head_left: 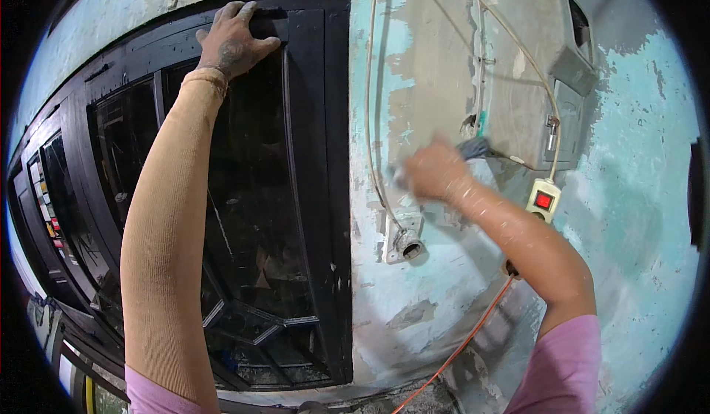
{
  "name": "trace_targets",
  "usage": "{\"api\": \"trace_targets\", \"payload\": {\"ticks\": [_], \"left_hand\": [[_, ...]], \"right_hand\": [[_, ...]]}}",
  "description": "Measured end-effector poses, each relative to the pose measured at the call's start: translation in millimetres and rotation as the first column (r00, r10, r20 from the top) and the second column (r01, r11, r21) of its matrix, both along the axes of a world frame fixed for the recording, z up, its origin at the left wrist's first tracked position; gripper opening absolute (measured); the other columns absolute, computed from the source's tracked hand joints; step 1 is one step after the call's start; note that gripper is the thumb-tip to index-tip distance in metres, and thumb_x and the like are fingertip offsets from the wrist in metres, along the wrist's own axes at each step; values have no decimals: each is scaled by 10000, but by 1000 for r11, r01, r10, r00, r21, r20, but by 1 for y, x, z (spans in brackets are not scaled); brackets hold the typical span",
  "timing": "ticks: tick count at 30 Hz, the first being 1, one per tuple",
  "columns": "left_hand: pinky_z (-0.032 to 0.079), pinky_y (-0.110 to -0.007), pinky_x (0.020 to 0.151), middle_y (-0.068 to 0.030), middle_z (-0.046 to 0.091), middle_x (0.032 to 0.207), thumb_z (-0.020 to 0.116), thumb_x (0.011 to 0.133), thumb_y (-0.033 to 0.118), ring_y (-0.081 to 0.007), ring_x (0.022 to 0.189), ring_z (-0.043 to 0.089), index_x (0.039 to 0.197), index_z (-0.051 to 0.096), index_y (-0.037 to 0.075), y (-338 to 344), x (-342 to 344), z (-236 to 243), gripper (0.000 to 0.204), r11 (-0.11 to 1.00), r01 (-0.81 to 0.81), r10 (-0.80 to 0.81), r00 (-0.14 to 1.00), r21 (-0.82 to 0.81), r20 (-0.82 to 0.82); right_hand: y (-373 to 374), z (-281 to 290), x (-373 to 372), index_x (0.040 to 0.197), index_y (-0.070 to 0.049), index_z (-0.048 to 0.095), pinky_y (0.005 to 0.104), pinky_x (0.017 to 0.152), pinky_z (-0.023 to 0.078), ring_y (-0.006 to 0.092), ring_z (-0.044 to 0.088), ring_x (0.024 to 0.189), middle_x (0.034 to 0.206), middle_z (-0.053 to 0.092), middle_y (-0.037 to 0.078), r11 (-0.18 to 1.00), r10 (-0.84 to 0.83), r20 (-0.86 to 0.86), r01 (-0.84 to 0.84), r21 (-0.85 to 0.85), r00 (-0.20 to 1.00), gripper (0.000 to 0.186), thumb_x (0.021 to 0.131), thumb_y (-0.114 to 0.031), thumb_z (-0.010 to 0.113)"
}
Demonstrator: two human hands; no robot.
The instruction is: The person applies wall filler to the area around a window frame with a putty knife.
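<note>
My left hand (235,42), in a beige sleeve, presses with spread fingers against the upper frame of the black wooden window (314,155). It holds nothing. My right hand (435,171) is smeared by motion in front of the peeling wall (444,266). Its fingers are closed around a tool whose dark grey handle end (473,147) sticks out to the right. The tool's other end is blurred at the hand's left side, so its kind cannot be told. Pale flecks dot my bare right forearm. Turquoise paint shows in patches between bare grey plaster.
A grey box (518,59) juts from the wall at upper right. Below it hangs a cream power strip (543,199) with a red switch. A pale cable (368,88) leads down to a round wall fitting (407,244). An orange cord (458,347) runs downward.
</note>
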State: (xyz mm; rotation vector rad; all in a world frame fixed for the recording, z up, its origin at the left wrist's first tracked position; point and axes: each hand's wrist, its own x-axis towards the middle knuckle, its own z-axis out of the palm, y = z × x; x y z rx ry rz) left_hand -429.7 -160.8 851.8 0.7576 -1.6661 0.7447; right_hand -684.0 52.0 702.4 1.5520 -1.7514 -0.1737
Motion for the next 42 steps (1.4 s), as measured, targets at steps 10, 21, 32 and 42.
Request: {"api": "trace_targets", "payload": {"ticks": [10,21,32,42], "left_hand": [[249,-641,1056,-87,393,1456,686,747,526,-278,1356,350,1393,450,169,-5,5,2,774,1000,-11,11,1000,-16,-22],[239,-635,1049,-93,381,1454,677,746,549,-308,1346,353,1401,428,170,-2,1,6,797,998,-28,28,1000,-51,-4],[255,-628,1053,-98,388,1452,698,736,532,-278,1364,332,1395,438,176,5,-2,4,792,999,-49,49,999,8,-6],[267,-599,1057,-112,389,1442,685,729,561,-294,1362,319,1395,436,150,-1,-2,6,820,1000,-18,18,1000,-22,-12]], "right_hand": [[14,13,12,841,-97,680,500,961,370,263,686,790,785,695,128,993,-100,202,109,-35,974,158,778,-214,595],[16,-8,-3,793,-104,687,457,872,397,264,671,668,685,674,115,956,-25,-45,11,-292,999,111,765,-145,588],[15,-2,-16,684,-121,680,414,871,408,245,671,677,704,679,111,989,-76,-97,63,-137,992,93,731,-161,611],[15,-34,-23,836,-89,703,424,939,415,284,688,775,761,690,150,996,-75,87,79,-37,993,173,751,-212,617]]}}
